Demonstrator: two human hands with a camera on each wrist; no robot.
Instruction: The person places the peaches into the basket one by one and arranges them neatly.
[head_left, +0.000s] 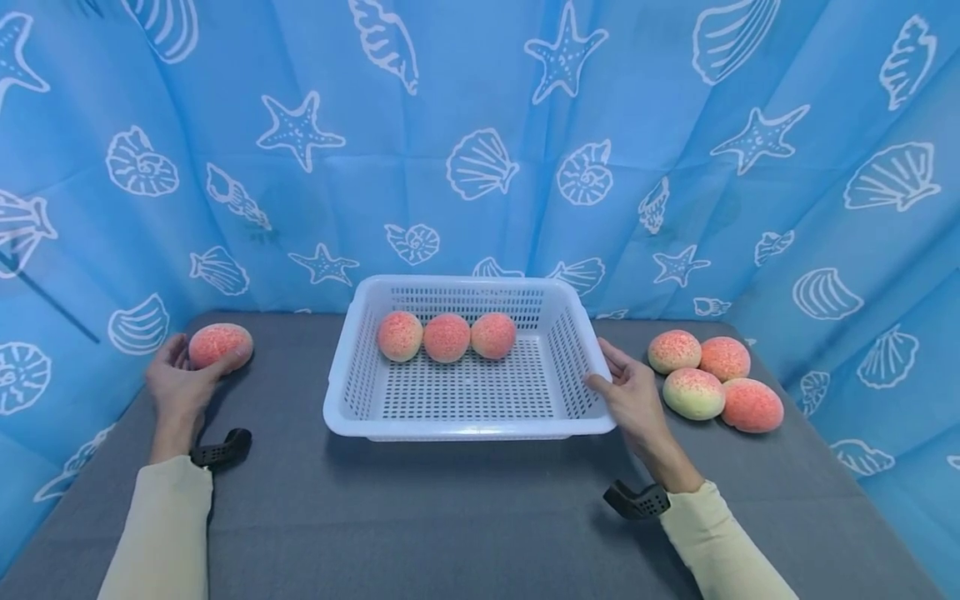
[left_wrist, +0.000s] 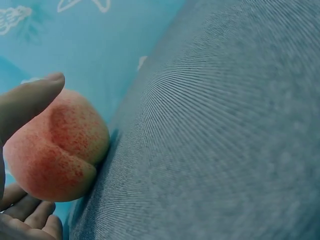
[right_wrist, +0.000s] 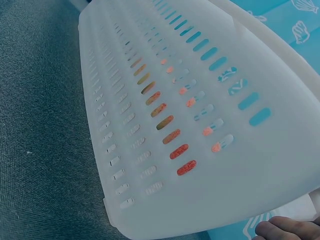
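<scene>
One peach (head_left: 220, 344), lying crosswise, gripped by left hand (head_left: 177, 381); right hand (head_left: 633, 394) relaxed.

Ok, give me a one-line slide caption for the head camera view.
Left hand grips a peach while right hand touches the white basket holding three peaches.

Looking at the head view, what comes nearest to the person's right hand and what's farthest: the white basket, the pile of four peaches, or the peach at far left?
1. White basket, touching the right hand.
2. Pile of four peaches, just right of it.
3. Lone peach, far left, in the left hand.
</scene>
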